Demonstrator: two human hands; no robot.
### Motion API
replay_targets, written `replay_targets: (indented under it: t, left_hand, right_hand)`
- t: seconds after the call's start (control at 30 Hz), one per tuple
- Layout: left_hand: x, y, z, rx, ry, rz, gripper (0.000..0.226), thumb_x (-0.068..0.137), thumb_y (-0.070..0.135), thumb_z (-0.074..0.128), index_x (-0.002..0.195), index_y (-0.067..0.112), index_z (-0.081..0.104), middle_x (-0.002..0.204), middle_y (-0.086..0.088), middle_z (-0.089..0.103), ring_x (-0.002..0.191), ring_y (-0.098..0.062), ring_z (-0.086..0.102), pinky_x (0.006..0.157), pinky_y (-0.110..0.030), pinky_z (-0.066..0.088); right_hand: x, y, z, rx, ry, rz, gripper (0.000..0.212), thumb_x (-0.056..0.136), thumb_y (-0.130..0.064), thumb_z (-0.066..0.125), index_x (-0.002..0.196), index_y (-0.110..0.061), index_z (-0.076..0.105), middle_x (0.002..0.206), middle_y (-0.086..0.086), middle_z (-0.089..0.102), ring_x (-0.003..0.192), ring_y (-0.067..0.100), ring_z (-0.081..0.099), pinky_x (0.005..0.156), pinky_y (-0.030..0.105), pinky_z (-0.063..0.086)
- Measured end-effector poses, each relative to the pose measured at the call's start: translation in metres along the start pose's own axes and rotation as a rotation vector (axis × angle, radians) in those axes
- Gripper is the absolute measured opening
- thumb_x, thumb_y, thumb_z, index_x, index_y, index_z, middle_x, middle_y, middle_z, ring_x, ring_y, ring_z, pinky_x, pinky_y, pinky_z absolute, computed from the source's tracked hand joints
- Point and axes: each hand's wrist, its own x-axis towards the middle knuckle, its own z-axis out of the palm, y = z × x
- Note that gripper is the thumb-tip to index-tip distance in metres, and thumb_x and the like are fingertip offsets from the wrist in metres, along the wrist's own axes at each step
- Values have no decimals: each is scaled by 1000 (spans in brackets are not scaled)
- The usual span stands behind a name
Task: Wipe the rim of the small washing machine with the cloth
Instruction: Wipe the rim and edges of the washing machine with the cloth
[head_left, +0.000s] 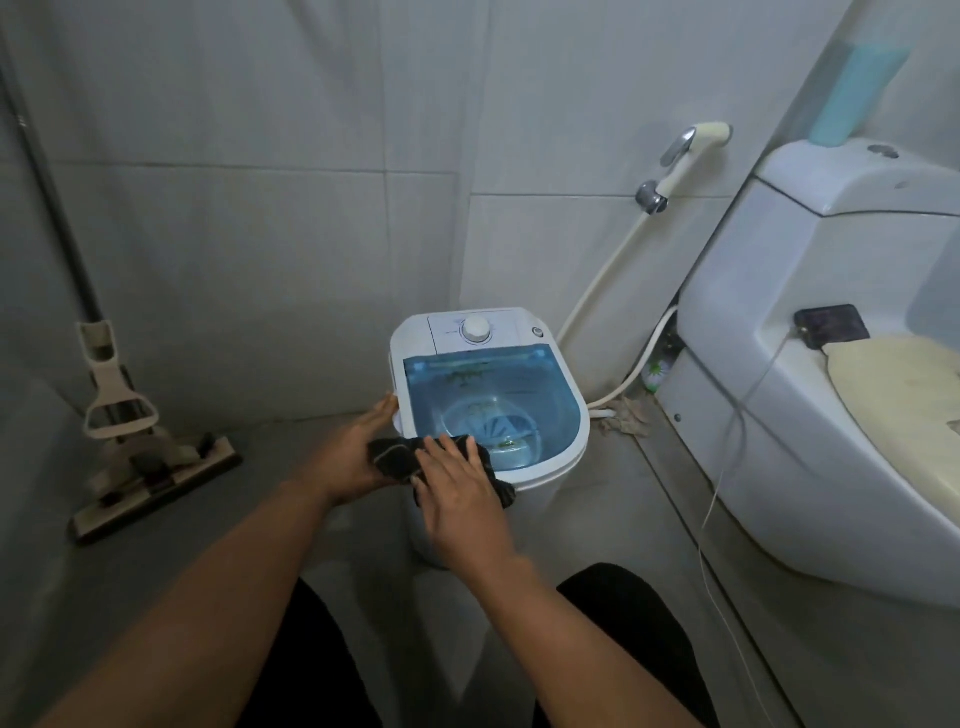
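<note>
A small white washing machine with a blue tub and a white dial stands on the floor in the middle of the head view. A dark cloth lies over the near left part of its rim. My left hand holds the cloth's left end, fingertips touching the machine's left side. My right hand presses flat on top of the cloth at the near rim, fingers spread. Part of the cloth hangs down the machine's front, at the right of my right hand.
A toilet with a cushion and a dark phone on it stands at the right, a thin white cable trailing down. A bidet sprayer and hose hang on the back wall. A mop leans at the left. My knees are below.
</note>
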Motion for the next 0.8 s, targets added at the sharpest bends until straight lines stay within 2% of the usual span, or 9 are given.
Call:
replay_targets:
  t: [0.13,0.23,0.3,0.37,0.43,0.53,0.6,0.7,0.8]
  left_hand:
    - [-1,-3,4,-119,34,-40,122,55,59,83,157,15,32,161,4,32,147,-6,30,117,-16,24]
    - [-3,1,11,-173,91,-44,111,57,53,76,154,15,38,151,8,45,140,-7,41,110,-13,32]
    - [-5,5,14,-160,105,-81,90,61,43,76,142,9,54,121,5,67,122,-20,60,85,-1,41]
    - [-5,7,13,-111,110,-85,73,61,45,76,122,7,67,92,1,71,97,-31,70,63,-6,41]
    - [-4,5,11,-149,103,-66,73,55,61,75,117,22,67,103,4,73,95,-19,71,68,-22,45]
    - [-4,1,9,-224,88,-78,79,42,83,80,108,48,57,110,22,68,102,4,65,81,-27,50]
    - [-4,2,9,-206,82,-70,90,41,86,77,120,49,54,122,24,65,115,1,62,94,-30,51]
    - [-5,8,6,-175,68,-43,106,50,73,85,143,47,39,137,37,46,131,4,46,105,-24,42]
    - [-2,8,8,-141,63,-21,122,55,69,87,157,34,29,153,25,32,142,3,30,116,-26,31]
  right_hand:
    - [30,-11,-3,-27,-111,71,39,101,-25,44,126,-2,62,133,18,62,131,33,52,120,48,21]
    - [51,-15,2,-36,-167,93,29,100,-19,48,120,-4,63,125,14,63,127,33,51,120,49,23]
    - [66,-16,9,-46,-193,112,26,99,-17,49,116,-4,63,119,13,64,124,32,52,119,50,23]
    - [83,-17,16,-73,-231,128,27,98,-17,49,117,-4,63,119,13,63,125,32,51,119,51,21]
    - [104,-17,22,-118,-269,128,24,97,-16,50,113,-5,63,117,13,63,124,31,50,118,50,19]
    - [138,-15,24,-193,-326,112,23,96,-13,51,114,-5,63,116,13,63,121,30,50,117,50,20]
    - [154,-10,24,-242,-369,102,24,96,-12,51,115,-6,62,117,13,64,120,30,51,116,49,22]
    - [163,-4,18,-289,-396,86,23,95,-11,52,115,-6,62,116,13,65,118,30,54,114,48,27]
    - [161,6,8,-285,-384,104,24,91,-10,56,114,-6,61,116,13,65,115,30,56,112,47,29]
